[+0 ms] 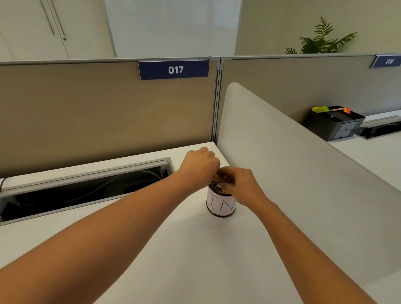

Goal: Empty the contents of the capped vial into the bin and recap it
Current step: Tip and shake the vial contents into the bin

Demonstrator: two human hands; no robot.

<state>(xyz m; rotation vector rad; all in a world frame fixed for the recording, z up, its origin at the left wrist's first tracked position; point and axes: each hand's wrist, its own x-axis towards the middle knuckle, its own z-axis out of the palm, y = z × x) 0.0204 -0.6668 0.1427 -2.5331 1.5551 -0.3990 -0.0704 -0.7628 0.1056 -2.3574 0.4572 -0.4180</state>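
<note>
Both hands meet over the bin [221,203], a small dark mesh cup standing on the white desk [168,253] at about one o'clock from the middle of the view. The left hand [200,166] is curled into a loose fist at the bin's eleven o'clock; the right hand [241,184] pinches inward from three o'clock. The vial itself sits hidden between the fingers right above the bin's mouth, so I cannot tell which hand has the body, which the cap, or whether the cap is on.

Judging by how fully the fingers cover it, the vial is small and light, probably smooth and easy to fumble; best held by its body near the neck while the other hand turns the cap.

A white paper label wraps the bin, hand-lettered "IN", its first letter turned out of sight. Blue partition tags read "017" [174,69] and "018" [388,61].
</note>
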